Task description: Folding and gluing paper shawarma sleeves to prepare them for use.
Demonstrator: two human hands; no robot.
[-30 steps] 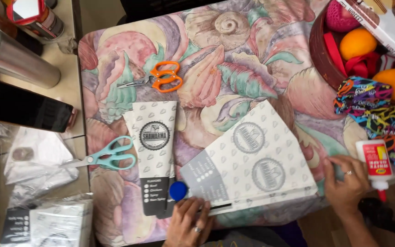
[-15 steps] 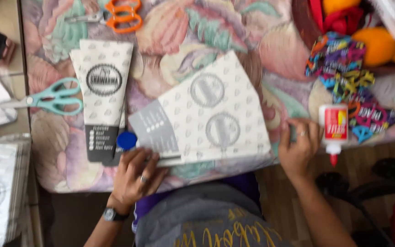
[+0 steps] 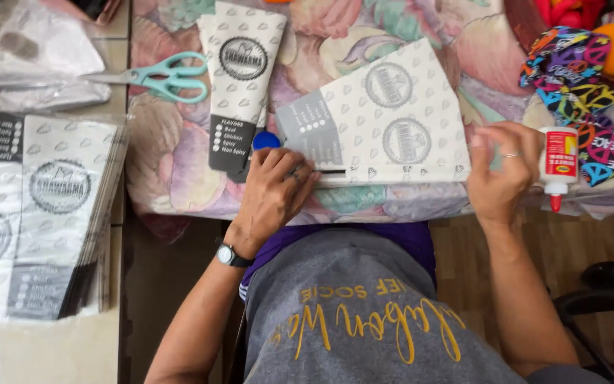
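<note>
The left hand (image 3: pixel 273 188) lies flat, pressing the lower edge of the patterned paper sheet (image 3: pixel 385 121) on the counter (image 3: pixel 172 163). The right hand (image 3: pixel 502 171), at 3 o'clock of the sheet, grasps a white glue bottle (image 3: pixel 558 160). Teal scissors (image 3: pixel 158 76) lie at 10 o'clock.
</note>
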